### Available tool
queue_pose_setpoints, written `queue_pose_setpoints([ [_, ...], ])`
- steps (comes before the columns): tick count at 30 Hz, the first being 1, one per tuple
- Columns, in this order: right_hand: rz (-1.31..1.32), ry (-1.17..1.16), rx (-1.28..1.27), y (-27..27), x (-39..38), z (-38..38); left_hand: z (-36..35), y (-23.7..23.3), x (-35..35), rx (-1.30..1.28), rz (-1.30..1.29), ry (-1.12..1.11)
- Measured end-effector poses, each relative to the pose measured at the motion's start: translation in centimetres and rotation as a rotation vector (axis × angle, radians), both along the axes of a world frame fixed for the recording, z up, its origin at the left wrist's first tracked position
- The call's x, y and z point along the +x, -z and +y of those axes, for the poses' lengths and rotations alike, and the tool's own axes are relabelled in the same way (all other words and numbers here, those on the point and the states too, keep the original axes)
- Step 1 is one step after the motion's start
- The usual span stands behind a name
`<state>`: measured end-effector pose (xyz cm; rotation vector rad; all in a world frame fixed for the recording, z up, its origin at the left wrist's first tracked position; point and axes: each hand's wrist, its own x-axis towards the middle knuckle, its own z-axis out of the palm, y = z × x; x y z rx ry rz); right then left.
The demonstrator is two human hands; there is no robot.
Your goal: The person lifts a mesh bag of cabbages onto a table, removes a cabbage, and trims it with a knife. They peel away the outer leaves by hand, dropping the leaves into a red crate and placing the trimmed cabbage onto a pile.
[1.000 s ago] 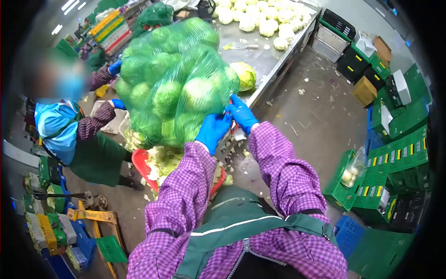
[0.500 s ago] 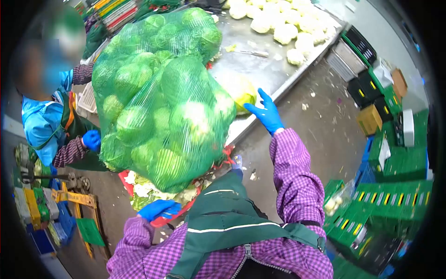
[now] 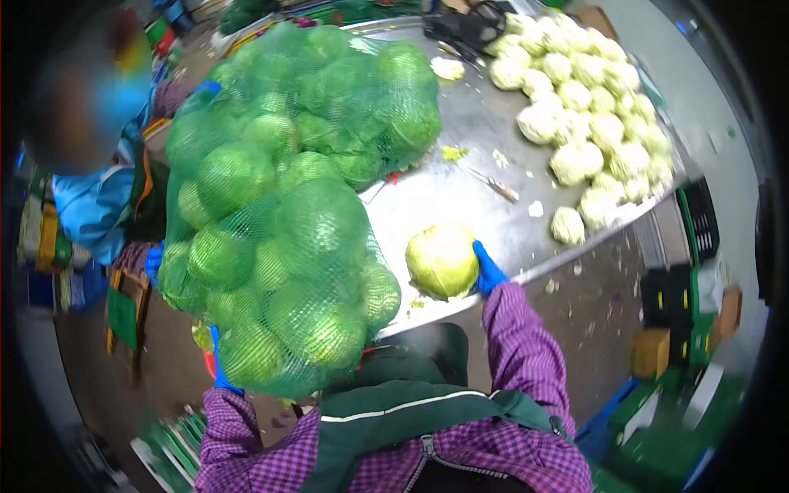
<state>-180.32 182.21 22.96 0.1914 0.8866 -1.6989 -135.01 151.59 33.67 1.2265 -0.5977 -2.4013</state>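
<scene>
Large green mesh sacks (image 3: 304, 205) full of cabbages cover the left part of a metal table (image 3: 493, 205). My left hand (image 3: 220, 361), in a blue glove, is against the lower left side of the near sack, most of its fingers hidden behind the net. A loose yellow-green cabbage (image 3: 442, 260) sits near the table's front edge. Against its right side rests my right hand (image 3: 488, 269), also blue-gloved, its fingers partly hidden by the cabbage. A knife (image 3: 497, 187) lies on the metal behind the cabbage.
Many trimmed pale cabbages (image 3: 608, 123) are piled at the table's right. A co-worker (image 3: 99, 205) in blue stands at the left, gloved hands at the sacks. Black crates (image 3: 666, 312), a cardboard box (image 3: 651, 353) and green crates stand at the right. A black object (image 3: 472, 29) lies at the back.
The view has shifted, showing more of the table. My left hand has moved up to the sack's side. My right hand has come against the loose cabbage.
</scene>
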Motion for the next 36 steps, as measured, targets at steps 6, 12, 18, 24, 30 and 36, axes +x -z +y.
queue_pose_setpoints([
  [6,0.056,-0.003,-0.405,3.4,-2.0,-0.5,8.6,-1.2,-4.0,-0.15,-0.115,-0.145],
  [12,-0.137,-0.104,-0.428,3.8,-11.2,1.1,20.0,-4.8,-14.9,-0.015,-0.205,-0.352],
  [18,-0.023,-0.12,-0.417,-2.2,-23.2,3.1,28.7,-8.0,-30.2,-0.2,-0.372,0.013],
  [24,-0.056,-0.025,-0.513,-6.9,-27.4,6.3,33.0,-9.5,-37.9,-0.099,-0.17,0.033],
  [30,-0.371,-0.188,-0.64,-9.4,-20.7,3.7,34.9,-12.6,-35.5,-0.225,0.006,0.284],
  [36,0.731,-0.597,-1.017,-21.5,-14.3,3.2,34.9,-12.0,-38.3,-0.085,0.75,-0.578],
])
